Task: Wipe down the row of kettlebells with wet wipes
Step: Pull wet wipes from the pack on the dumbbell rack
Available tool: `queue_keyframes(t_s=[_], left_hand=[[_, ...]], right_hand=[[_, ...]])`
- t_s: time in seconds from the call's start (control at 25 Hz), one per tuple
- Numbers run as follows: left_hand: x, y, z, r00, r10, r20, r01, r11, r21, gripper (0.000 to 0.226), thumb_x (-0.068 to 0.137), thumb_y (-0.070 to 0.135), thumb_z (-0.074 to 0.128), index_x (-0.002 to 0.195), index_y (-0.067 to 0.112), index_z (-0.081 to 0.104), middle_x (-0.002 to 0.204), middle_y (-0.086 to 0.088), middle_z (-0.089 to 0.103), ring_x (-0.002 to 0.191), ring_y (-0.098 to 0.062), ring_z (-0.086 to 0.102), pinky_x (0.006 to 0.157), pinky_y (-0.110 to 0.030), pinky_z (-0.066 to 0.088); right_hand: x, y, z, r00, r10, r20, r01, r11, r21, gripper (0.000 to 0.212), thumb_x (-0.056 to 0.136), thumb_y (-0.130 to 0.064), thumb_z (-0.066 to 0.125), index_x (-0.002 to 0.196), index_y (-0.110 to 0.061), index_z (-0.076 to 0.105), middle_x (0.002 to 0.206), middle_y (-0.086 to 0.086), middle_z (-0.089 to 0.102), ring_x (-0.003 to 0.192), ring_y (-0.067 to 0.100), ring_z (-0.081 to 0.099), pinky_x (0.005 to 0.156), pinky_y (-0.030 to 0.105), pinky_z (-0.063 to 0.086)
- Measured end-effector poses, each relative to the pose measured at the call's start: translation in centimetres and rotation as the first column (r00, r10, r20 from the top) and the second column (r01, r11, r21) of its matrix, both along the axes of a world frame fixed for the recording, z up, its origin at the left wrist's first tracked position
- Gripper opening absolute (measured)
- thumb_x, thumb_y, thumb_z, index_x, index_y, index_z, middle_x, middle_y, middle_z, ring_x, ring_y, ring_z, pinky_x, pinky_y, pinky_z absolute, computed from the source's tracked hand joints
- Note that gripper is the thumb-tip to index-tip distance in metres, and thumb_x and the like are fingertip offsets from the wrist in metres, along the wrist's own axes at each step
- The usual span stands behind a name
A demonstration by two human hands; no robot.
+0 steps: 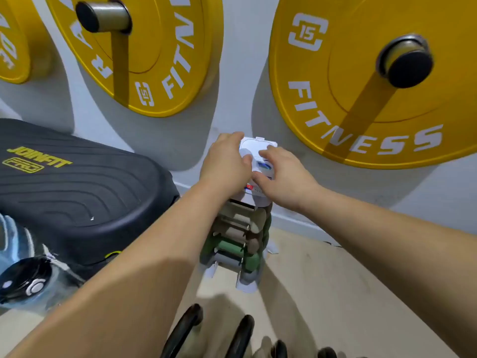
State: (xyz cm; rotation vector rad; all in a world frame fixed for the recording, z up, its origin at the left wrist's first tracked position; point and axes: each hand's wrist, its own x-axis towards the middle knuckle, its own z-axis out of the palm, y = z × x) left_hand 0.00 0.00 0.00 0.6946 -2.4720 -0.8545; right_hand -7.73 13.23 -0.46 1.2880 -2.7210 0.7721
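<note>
A white pack of wet wipes [254, 148] lies on top of a small rack of dumbbells [240, 233] against the wall, its flip lid standing open. My left hand [225, 161] grips the pack's left side, thumb on its top. My right hand [281, 171] rests on the pack's right side, with its fingers at the opening. Black kettlebell handles [185, 332] show along the bottom edge, below my arms.
Yellow weight plates [335, 104] hang on pegs on the wall just above the pack. A black step platform [77, 187] fills the left. A water bottle [28, 277] lies at the lower left. Beige floor [322, 280] spreads to the right of the rack.
</note>
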Motion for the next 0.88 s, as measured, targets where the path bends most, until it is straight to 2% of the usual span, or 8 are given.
queue_keyframes(t_s=[0.12,0.2,0.28,0.36,0.44,0.6,0.72,0.88], left_hand=[[-1.0,-0.6,-1.4,0.997,0.000,0.074,-0.001,1.000,0.013,0.039,0.097,0.023,0.060,0.136,0.025,0.060,0.131,-0.002,0.064,0.115,-0.026,0.062,0.097,-0.043,0.055],[-1.1,-0.9,-1.5,0.998,-0.015,0.060,0.009,0.996,0.092,0.018,0.097,0.023,0.060,0.109,0.029,0.071,0.105,0.001,0.072,0.093,-0.023,0.068,0.082,-0.039,0.061],[-1.1,-1.0,-1.3,0.999,-0.033,0.038,0.027,0.989,0.144,0.013,0.097,0.023,0.059,0.091,0.029,0.070,0.087,0.004,0.071,0.081,-0.021,0.068,0.070,-0.035,0.061],[-0.9,-1.0,-1.1,1.000,-0.030,0.005,0.029,0.985,0.168,0.014,0.098,0.024,0.060,0.089,0.028,0.070,0.086,0.007,0.069,0.081,-0.019,0.067,0.071,-0.035,0.061],[-0.9,-1.1,-1.2,0.999,-0.028,-0.040,0.036,0.977,0.208,0.013,0.098,0.024,0.062,0.089,0.026,0.070,0.087,0.008,0.070,0.084,-0.016,0.066,0.078,-0.036,0.061],[-1.3,-0.2,-0.8,0.990,-0.027,-0.135,0.055,0.976,0.210,0.011,0.099,0.022,0.054,0.093,0.024,0.064,0.090,0.007,0.067,0.088,-0.019,0.065,0.079,-0.039,0.059],[-1.9,0.5,0.3,0.969,0.010,-0.246,0.036,0.982,0.184,0.011,0.103,0.020,0.048,0.100,0.022,0.059,0.092,0.006,0.062,0.090,-0.020,0.063,0.072,-0.032,0.055],[-2.3,0.5,1.7,0.899,0.048,-0.435,0.005,0.993,0.120,0.008,0.103,0.021,0.049,0.100,0.023,0.057,0.089,0.006,0.062,0.088,-0.019,0.063,0.075,-0.037,0.058]], right_hand=[[-1.3,-1.4,-1.6,0.992,-0.090,0.083,0.088,0.996,0.033,0.056,0.086,-0.051,0.064,0.131,-0.017,0.064,0.127,0.003,0.061,0.116,0.023,0.057,0.093,0.035,0.048],[-1.7,-1.8,-1.5,0.954,-0.132,0.270,0.150,0.988,-0.046,0.052,0.082,-0.057,0.064,0.114,-0.018,0.073,0.107,-0.001,0.060,0.099,0.021,0.058,0.078,0.032,0.051],[-1.9,-1.8,-1.0,0.917,-0.137,0.375,0.166,0.985,-0.047,0.046,0.085,-0.054,0.064,0.116,-0.022,0.074,0.107,-0.004,0.060,0.098,0.021,0.058,0.073,0.030,0.048],[-1.8,-1.7,0.0,0.949,-0.149,0.277,0.135,0.988,0.068,0.041,0.087,-0.046,0.068,0.124,-0.028,0.071,0.114,-0.006,0.054,0.102,0.020,0.057,0.077,0.034,0.051],[-1.6,-1.8,0.4,0.969,-0.149,0.195,0.125,0.984,0.127,0.039,0.085,-0.044,0.071,0.122,-0.030,0.072,0.112,-0.007,0.054,0.100,0.019,0.058,0.080,0.036,0.055],[-2.0,-2.3,1.4,0.941,-0.172,0.293,0.136,0.981,0.139,0.031,0.076,-0.040,0.076,0.106,-0.029,0.076,0.101,-0.004,0.072,0.092,0.023,0.066,0.078,0.038,0.060],[-2.4,-2.3,1.9,0.927,-0.177,0.332,0.128,0.978,0.165,0.028,0.073,-0.039,0.081,0.098,-0.028,0.074,0.095,-0.002,0.072,0.091,0.025,0.067,0.081,0.042,0.060],[-2.6,-2.3,1.4,0.940,-0.169,0.297,0.119,0.977,0.177,0.032,0.071,-0.048,0.081,0.095,-0.031,0.070,0.097,-0.007,0.070,0.088,0.021,0.067,0.079,0.041,0.061]])
